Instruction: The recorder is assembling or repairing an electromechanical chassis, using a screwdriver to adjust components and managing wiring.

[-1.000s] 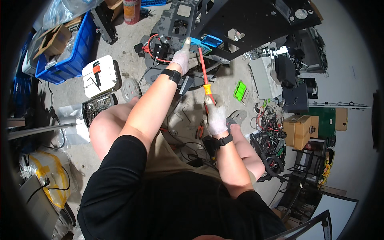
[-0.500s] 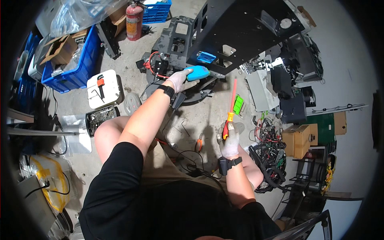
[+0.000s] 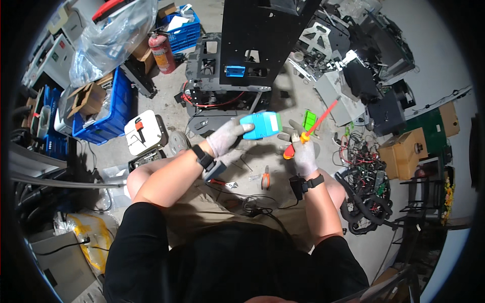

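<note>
Nearest, the person's lap occupies the 6 o'clock sector, with both gloved hands raised at frame centre. Left hand (image 3: 226, 137): fingers curled around the left end of a blue box-shaped module (image 3: 260, 125), thumb on top; the module is held clear of the floor, just toward 12 o'clock from centre. Right hand (image 3: 302, 151): fingers closed on the red-and-yellow handle of a screwdriver (image 3: 309, 129), shaft pointing toward 1 o'clock; the tool sits just beside the module at its 3 o'clock side. Orange-handled pliers (image 3: 265, 178) lie on the floor between the knees. Farther out, a black metal chassis (image 3: 237, 60) stands at 12 o'clock. A red fire extinguisher (image 3: 161, 52) stands at 11 o'clock. A blue crate (image 3: 108, 113) sits at 10 o'clock.
</note>
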Action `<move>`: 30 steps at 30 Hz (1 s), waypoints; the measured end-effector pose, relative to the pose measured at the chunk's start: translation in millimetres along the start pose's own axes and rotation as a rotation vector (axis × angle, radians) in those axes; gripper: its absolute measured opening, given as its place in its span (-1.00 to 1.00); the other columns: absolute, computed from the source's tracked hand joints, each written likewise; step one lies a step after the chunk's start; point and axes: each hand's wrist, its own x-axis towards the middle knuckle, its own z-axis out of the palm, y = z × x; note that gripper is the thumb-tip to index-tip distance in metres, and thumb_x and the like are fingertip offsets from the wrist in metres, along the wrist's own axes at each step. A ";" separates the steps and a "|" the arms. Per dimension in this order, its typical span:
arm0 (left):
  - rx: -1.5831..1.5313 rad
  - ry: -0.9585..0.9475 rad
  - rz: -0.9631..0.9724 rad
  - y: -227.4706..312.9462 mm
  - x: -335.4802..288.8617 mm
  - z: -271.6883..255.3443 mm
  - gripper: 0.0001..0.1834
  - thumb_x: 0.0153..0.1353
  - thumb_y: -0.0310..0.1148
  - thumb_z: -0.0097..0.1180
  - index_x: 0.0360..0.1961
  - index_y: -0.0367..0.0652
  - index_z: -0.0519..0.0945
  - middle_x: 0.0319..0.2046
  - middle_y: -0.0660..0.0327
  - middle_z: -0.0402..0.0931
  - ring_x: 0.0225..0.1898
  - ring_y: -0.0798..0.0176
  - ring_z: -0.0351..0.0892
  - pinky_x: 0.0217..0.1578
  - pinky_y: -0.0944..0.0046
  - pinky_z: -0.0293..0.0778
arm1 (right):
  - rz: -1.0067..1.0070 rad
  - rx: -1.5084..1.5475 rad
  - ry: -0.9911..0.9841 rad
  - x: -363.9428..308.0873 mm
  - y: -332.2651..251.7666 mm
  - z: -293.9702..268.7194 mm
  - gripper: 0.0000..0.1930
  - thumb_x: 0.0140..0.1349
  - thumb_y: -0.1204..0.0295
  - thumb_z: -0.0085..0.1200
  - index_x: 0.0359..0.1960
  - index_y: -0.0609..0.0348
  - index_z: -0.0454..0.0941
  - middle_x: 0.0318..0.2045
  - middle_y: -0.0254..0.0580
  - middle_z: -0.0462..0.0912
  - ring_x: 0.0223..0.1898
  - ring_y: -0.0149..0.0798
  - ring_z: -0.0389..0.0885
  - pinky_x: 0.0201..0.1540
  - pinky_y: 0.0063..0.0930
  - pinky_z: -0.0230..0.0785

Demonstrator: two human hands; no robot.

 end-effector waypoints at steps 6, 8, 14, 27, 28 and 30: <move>-0.293 0.121 -0.212 -21.9 -42.6 26.9 -0.30 0.48 0.01 0.01 0.44 -0.22 0.21 0.31 0.04 0.38 0.28 0.07 0.46 0.19 0.05 0.52 | 0.274 -0.092 -0.150 -4.2 12.2 27.7 -0.63 0.50 0.27 0.04 0.18 0.26 0.47 -0.14 -0.25 0.64 -0.29 -0.46 0.63 -0.34 -0.56 0.56; -0.519 0.264 -0.308 -26.6 -46.2 30.0 -0.21 0.47 0.26 -0.20 0.44 -0.16 0.24 0.34 0.02 0.36 0.31 -0.02 0.43 0.23 -0.08 0.47 | 0.276 -0.022 -0.147 -8.1 13.7 29.3 -0.72 0.48 0.30 0.07 0.01 0.28 0.55 -0.31 -0.34 0.63 -0.44 -0.50 0.58 -0.41 -0.59 0.50; -1.025 0.045 -0.294 -49.5 -34.5 31.9 -0.26 0.53 0.20 -0.36 0.44 -0.17 0.29 0.39 -0.01 0.32 0.37 -0.09 0.34 0.41 -0.19 0.21 | 0.338 -0.013 -0.203 -6.9 30.6 22.2 -0.77 0.44 0.36 0.09 -0.04 0.27 0.59 -0.38 -0.36 0.62 -0.49 -0.50 0.57 -0.45 -0.60 0.45; -0.112 0.021 0.021 -61.0 -31.4 28.2 -0.50 0.53 -0.22 -0.11 0.38 -0.22 0.35 0.29 0.01 0.44 0.30 0.04 0.45 0.34 0.08 0.36 | 0.315 0.027 -0.114 -0.3 36.3 28.8 -0.63 0.39 0.40 0.11 0.17 0.27 0.52 -0.28 -0.35 0.66 -0.49 -0.52 0.55 -0.49 -0.61 0.42; -0.327 0.001 -0.045 -61.8 -32.4 26.1 -0.52 0.52 -0.25 -0.06 0.37 -0.21 0.37 0.27 0.03 0.46 0.29 0.07 0.47 0.32 0.11 0.39 | 0.298 0.024 -0.126 -0.2 33.6 28.9 -0.62 0.39 0.42 0.10 0.19 0.28 0.51 -0.26 -0.34 0.67 -0.49 -0.52 0.56 -0.49 -0.62 0.42; -1.045 -0.086 -0.229 -61.8 -33.7 19.3 -0.53 0.49 -0.25 0.02 0.34 -0.20 0.41 0.23 0.03 0.50 0.25 0.11 0.50 0.29 0.13 0.42 | 0.336 0.042 -0.139 -0.1 29.3 26.8 -0.61 0.37 0.45 0.07 0.20 0.29 0.49 -0.23 -0.30 0.68 -0.47 -0.51 0.57 -0.48 -0.63 0.42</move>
